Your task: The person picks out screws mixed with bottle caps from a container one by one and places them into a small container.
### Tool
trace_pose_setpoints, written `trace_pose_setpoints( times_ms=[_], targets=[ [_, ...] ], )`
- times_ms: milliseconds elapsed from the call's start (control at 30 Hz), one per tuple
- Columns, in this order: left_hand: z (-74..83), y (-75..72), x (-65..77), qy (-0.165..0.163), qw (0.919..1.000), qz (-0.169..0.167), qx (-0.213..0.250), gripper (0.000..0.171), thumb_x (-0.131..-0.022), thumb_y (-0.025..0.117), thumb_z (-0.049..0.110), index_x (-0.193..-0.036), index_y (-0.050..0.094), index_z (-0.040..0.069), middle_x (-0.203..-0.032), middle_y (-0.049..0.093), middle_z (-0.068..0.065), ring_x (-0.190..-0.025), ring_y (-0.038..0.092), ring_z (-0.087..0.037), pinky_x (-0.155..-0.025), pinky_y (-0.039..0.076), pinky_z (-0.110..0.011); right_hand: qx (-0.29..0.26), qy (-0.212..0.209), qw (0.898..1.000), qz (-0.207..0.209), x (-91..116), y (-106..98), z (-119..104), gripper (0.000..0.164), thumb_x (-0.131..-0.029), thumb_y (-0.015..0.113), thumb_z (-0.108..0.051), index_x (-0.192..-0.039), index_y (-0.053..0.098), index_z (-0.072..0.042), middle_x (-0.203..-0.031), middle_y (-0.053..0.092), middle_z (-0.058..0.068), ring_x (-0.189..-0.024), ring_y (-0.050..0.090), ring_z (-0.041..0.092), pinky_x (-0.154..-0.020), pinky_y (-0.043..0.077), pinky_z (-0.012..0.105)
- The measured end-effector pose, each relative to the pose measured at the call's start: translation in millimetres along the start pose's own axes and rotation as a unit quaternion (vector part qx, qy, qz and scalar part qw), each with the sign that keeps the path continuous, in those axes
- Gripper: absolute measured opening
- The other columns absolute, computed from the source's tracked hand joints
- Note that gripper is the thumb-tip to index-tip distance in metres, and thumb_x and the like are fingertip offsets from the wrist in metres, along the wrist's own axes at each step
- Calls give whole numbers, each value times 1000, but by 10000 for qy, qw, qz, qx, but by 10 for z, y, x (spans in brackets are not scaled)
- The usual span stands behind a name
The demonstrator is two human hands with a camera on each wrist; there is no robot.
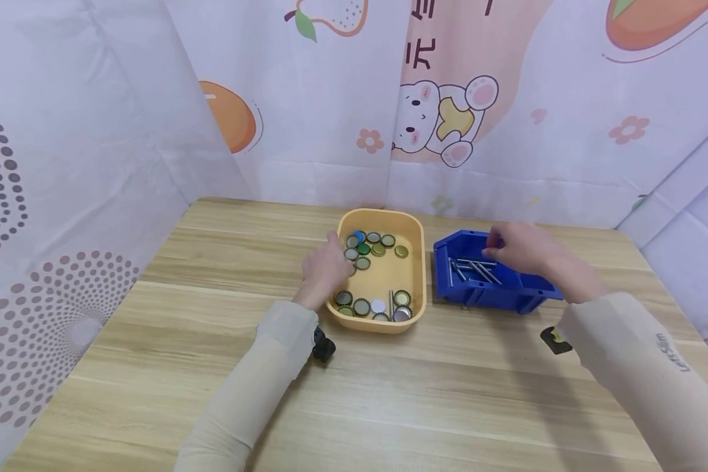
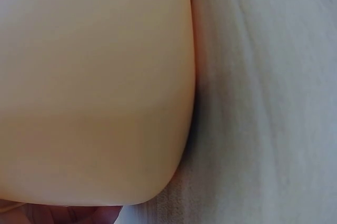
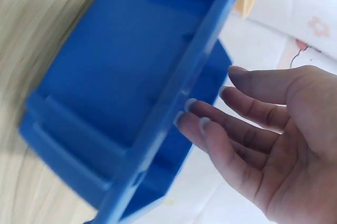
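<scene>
A yellow tray [image 1: 377,272] holds many bottle caps [image 1: 378,249], most of them lying face down at its far left and near end. One thin silver rod [image 1: 391,305] lies among the near caps. My left hand [image 1: 324,267] holds the tray's left rim, its fingers curled over into the tray; in the left wrist view the outer wall [image 2: 100,76] hides most of them. Over the blue bin [image 1: 490,298] hangs my right hand [image 1: 522,246], fingers loosely bent and nothing between them in the right wrist view. Several long silver screws [image 1: 484,272] lie in the bin's left part.
The wooden table [image 1: 389,393] carries both containers, the bin standing just right of the tray. A printed curtain [image 1: 330,131] hangs directly behind the table's back edge. Dark wrist devices sit by both cuffs, one device [image 1: 323,347] close to the tray's near left corner.
</scene>
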State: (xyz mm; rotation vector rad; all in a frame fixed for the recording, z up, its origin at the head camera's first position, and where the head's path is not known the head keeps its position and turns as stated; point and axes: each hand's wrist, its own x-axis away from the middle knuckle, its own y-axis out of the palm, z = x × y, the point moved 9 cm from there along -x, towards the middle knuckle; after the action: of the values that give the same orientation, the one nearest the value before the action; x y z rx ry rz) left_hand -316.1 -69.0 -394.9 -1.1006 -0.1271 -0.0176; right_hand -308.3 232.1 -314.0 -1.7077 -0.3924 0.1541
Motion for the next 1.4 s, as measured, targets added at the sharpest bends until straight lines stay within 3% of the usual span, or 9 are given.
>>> trace_pose_setpoints(
  times_ms=[300,533,633,833,1067,1400],
  targets=[
    [4,-6,3,10,10000,29,-2,38,-90,59,20,-122,42,8,-82,60,-9,-68,59,-25,-53,42,-34,-223,-425,9986,221,29,-137,-567,18,-91,67,-23,-96,67,-5,-90,74,10,-80,68,23,-77,53,48],
    [15,-12,10,21,9999,11,-98,35,-91,58,21,-120,43,8,-81,60,-9,-67,59,-26,-52,42,-34,-323,-822,9957,264,35,-92,-1005,14,-89,69,-17,-97,67,-6,-82,70,4,-69,62,13,-68,53,39],
    [11,-11,9,-8,10000,8,-85,35,-91,58,20,-120,43,8,-82,60,-9,-69,59,-26,-54,42,-34,-323,-1109,9932,127,19,-12,-1171,15,-89,69,-14,-100,66,-6,-85,70,4,-72,62,14,-70,53,38],
    [1,-8,2,-55,9999,16,-139,38,-91,59,21,-122,42,8,-82,60,-9,-69,59,-25,-54,42,-34,-24,-1700,9844,-444,-29,284,-1441,24,-87,72,-12,-110,65,-11,-112,69,9,-100,65,24,-84,54,43],
    [7,-9,-4,-58,9999,28,-120,37,-91,60,22,-120,41,9,-82,60,-9,-68,60,-25,-53,42,-34,342,-2260,9690,-943,-69,623,-1651,36,-81,78,-10,-114,65,-13,-117,62,8,-111,56,27,-93,50,43],
    [9,1,-15,-70,9995,87,-297,39,-91,61,22,-122,42,8,-86,61,-11,-74,62,-27,-57,45,-37,415,-2224,9648,-1344,-145,887,-1668,41,-77,81,-11,-115,66,-16,-116,64,2,-108,56,23,-97,48,45]
  ],
)
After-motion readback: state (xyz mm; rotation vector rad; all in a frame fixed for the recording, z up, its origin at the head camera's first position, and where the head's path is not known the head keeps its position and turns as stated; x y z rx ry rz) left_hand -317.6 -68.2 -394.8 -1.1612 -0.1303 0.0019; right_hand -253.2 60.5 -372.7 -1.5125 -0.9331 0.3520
